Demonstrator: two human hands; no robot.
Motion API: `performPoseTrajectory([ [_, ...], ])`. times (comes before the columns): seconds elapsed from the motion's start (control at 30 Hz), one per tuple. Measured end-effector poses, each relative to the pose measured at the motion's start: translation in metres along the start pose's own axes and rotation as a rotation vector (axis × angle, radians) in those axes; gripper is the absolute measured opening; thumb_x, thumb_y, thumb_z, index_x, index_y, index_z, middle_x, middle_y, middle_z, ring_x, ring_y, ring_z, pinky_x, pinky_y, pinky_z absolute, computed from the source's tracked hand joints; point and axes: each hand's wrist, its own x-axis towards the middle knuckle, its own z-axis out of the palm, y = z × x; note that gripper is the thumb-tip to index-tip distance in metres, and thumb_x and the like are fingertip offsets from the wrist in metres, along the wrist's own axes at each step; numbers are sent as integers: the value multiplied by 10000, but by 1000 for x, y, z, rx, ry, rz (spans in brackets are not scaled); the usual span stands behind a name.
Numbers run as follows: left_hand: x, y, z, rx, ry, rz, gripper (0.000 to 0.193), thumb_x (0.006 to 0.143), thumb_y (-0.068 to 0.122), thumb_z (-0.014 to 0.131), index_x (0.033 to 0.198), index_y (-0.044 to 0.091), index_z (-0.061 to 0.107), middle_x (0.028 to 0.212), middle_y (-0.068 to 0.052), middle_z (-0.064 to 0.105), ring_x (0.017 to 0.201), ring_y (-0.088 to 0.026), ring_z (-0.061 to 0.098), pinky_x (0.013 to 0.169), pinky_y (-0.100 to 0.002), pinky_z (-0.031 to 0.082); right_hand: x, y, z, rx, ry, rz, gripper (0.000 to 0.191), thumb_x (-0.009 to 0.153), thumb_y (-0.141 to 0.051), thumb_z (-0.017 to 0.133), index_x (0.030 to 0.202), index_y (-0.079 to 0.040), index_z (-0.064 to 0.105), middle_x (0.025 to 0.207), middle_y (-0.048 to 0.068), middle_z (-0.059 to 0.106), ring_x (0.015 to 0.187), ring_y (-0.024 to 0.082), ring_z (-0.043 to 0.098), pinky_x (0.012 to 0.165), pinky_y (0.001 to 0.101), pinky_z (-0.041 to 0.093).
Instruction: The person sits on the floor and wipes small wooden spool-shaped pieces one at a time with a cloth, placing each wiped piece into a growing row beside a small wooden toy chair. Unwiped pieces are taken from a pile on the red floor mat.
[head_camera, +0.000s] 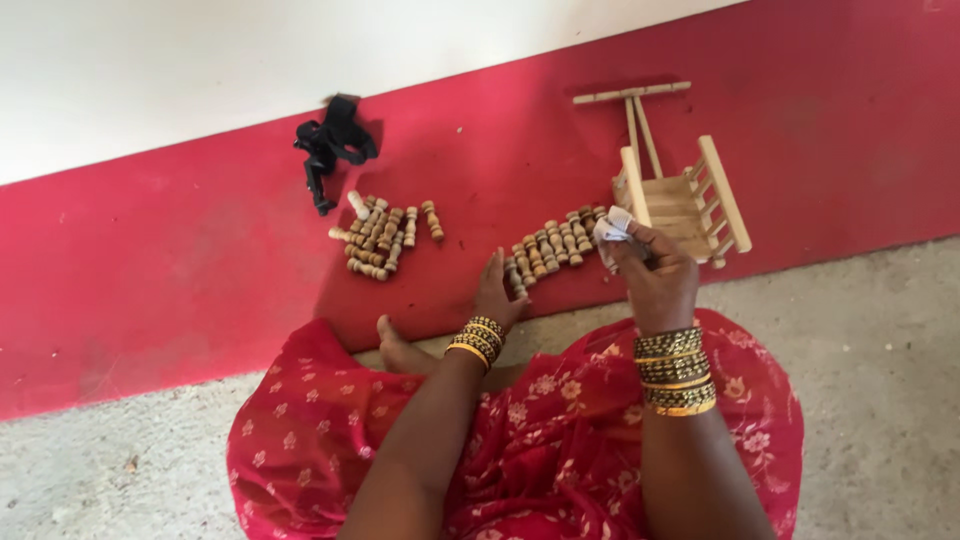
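On the grey floor (880, 400) nearest the camera, person sits cross-legged in red flowered cloth (540, 440), bare foot (400, 350) showing at lap edge. Both wrists carry stacked gold bangles. Left hand (497, 295) reaches forward, fingers spread flat, open grip, holding nothing, fingertips touching the near end of a row of small turned wooden pegs (553, 248) lying on the red painted strip (160, 270) where floor meets wall. Right hand (655, 275) raised above the lap, grip closed around a small white crumpled piece (612, 228), cloth or paper, cannot tell which. Piece sits just beside the far end of the peg row. Beyond the right hand, small wooden toy cart (685, 200) with slatted sides and long T-handle stands on the red strip, handle pointing to the wall. Further left, second loose pile of wooden pegs (385, 235), well apart from the row. Black strap bundle (333, 145) lies just behind that pile, against the white wall (250, 60).
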Motion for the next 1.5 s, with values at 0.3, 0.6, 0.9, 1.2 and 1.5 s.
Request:
performPoseTrajectory([
  [0.3, 2, -1, -17, 141, -22, -93, 982, 817, 409, 871, 1551, 62, 319, 1635, -243, 242, 1510, -402, 279, 1212, -472, 293, -9, -7, 9, 109, -9, 27, 335, 974, 2, 661, 1301, 73, 648, 1136, 163, 764, 974, 163, 753, 800, 243, 623],
  [0.6, 90, -46, -72, 688, -16, -219, 944, 816, 204, 654, 1616, 86, 168, 1691, -211, 171, 1569, -378, 128, 1264, -520, 145, -15, -10, 12, 106, 1, 74, 346, 963, -31, 666, 1295, 67, 651, 1117, 184, 765, 935, 179, 751, 753, 255, 620],
  [0.9, 121, -76, -98, 902, -292, -246, 626, 984, 206, 549, 1584, 205, 367, 1597, -107, 415, 1539, -302, 310, 1286, -560, 196, -14, 16, 16, 67, -26, 44, 227, 952, -25, 689, 1168, 42, 714, 1033, 163, 782, 880, 171, 757, 720, 264, 642],
  [1.2, 66, -7, -104, 58, -244, -274, 892, 796, 252, 829, 1515, 2, 364, 1311, -131, 589, 1242, -247, 567, 1067, -406, 466, -9, 23, 27, 47, 6, 175, 308, 902, -43, 700, 1204, 18, 688, 1041, 115, 788, 914, 126, 764, 750, 237, 641],
  [1.5, -70, 49, -86, -1432, -254, -497, 697, 859, 216, 752, 1467, 11, 480, 1232, -114, 697, 1113, -220, 650, 988, -379, 535, 9, 37, 22, -122, -35, 165, 369, 871, -94, 771, 1224, -4, 712, 1111, 131, 789, 980, 152, 764, 792, 248, 656],
])
